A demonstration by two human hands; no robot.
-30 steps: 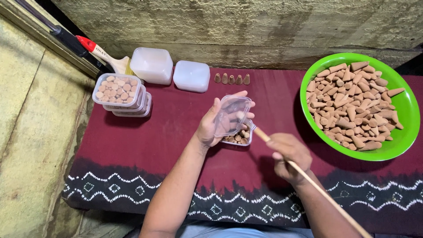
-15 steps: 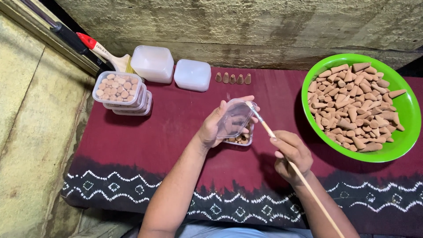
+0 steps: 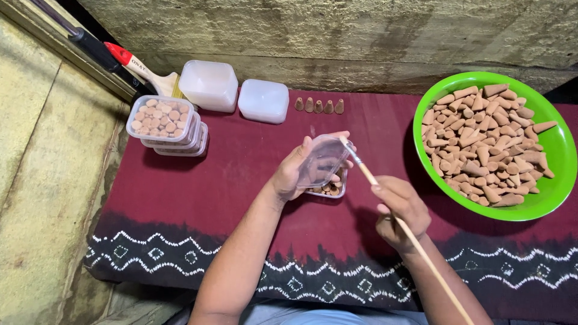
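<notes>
Left hand [image 3: 296,173] grips clear lid [image 3: 322,161] at frame centre, over small tub [image 3: 330,188] w/ cones. Right hand [image 3: 400,207] pinches thin brush stick [image 3: 415,241], tip touching lid. Green bowl [image 3: 560,144] of cones at right.

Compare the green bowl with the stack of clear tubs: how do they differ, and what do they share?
The green bowl is round, opaque and open; the tubs are squarish, clear and stacked. The bowl's cones lie loose in a heap; the top tub's stand packed, flat ends up. Both hold the same brown cones on the maroon cloth.
</notes>
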